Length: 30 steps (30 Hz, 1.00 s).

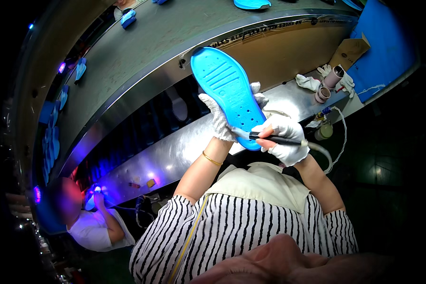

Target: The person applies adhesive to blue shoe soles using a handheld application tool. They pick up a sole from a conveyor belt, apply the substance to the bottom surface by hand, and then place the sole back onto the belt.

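My left hand (pixel 217 116), in a white glove, grips a bright blue shoe sole (pixel 226 87) by its edges, with fingers showing on both sides of it. The sole is tilted up, its face with grooves and small holes turned toward me. In my right hand (pixel 290 135), gloved with bare fingertips, is a black pen-shaped brush tool (pixel 284 140). Its pale tip lies against the lower end of the sole, close to my left hand. From the tool's rear end a pale tube (pixel 327 158) curves away to the right.
A metal bench (pixel 175 146) runs under my hands, beside a green conveyor belt (pixel 175 35) carrying several blue soles. At right are loose white gloves (pixel 308 83), a pinkish cup (pixel 334 75), a small jar (pixel 323 95) and a blue panel (pixel 386 47). Another person (pixel 97 232) works at lower left.
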Motion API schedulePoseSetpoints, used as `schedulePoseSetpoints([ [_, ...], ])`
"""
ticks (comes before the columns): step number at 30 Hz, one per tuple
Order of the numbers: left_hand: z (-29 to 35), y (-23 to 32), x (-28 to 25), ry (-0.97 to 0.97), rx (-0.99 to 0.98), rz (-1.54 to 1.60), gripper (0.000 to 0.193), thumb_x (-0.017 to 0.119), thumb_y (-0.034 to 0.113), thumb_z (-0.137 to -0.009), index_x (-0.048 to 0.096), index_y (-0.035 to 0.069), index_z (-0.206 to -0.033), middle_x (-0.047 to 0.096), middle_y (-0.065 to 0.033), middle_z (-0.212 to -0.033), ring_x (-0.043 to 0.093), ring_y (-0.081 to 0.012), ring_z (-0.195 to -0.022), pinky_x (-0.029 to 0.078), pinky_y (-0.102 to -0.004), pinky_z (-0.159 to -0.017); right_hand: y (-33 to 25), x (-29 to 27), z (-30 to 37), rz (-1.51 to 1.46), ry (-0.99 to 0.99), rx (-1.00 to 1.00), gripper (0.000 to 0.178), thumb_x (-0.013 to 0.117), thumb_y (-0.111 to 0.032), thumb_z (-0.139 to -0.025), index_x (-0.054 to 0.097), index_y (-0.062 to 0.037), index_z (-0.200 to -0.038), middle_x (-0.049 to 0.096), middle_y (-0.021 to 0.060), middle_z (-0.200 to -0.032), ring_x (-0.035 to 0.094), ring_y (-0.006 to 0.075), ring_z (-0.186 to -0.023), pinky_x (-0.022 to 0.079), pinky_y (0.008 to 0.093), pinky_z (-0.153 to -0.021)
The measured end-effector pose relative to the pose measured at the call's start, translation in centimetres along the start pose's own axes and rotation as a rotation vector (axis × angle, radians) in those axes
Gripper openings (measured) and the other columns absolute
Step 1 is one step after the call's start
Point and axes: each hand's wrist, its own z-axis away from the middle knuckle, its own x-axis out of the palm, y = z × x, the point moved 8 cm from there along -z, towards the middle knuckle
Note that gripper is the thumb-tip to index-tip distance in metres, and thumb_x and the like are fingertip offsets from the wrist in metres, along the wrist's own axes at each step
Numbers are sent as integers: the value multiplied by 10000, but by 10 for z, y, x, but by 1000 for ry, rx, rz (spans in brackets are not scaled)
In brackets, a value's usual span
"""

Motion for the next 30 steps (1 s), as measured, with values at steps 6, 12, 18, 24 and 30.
schedulePoseSetpoints([
  [6,-11,22,20,-112,147,-82,1126,500,845,-574,371,27,-1336,536,-175,-1234,570,-331,-1042,421,-516,-973,7,-16,2,13,205,-17,76,679,31,-772,623,-1,-812,655,93,-787,606,101,-651,492,218,-598],
  [12,-15,34,33,-317,115,-84,1142,517,841,-561,317,79,-1388,456,-225,-1308,541,-383,-1107,399,-519,-1012,21,-17,4,-439,243,210,100,677,3,-785,594,-8,-838,646,95,-828,610,114,-703,499,238,-651],
  [18,-18,33,26,-196,49,-457,1220,568,831,-498,354,-21,-1344,483,-255,-1267,542,-363,-1124,525,-472,-876,26,-17,0,-61,46,177,108,686,20,-758,607,-13,-826,649,99,-887,608,123,-776,485,235,-719],
  [24,-19,23,30,-197,-151,-732,1230,569,836,-506,364,-50,-1333,489,-282,-1252,537,-364,-1127,476,-470,-936,49,-19,6,-284,-136,539,124,710,31,-689,647,-26,-780,654,64,-833,614,131,-761,511,258,-710],
  [30,-31,17,22,-53,-286,-833,919,569,699,-716,443,-27,-1266,599,-204,-1085,663,-282,-861,571,-373,-751,12,-15,-8,110,-72,100,119,628,78,-668,614,-14,-742,634,106,-853,599,160,-783,486,274,-694],
])
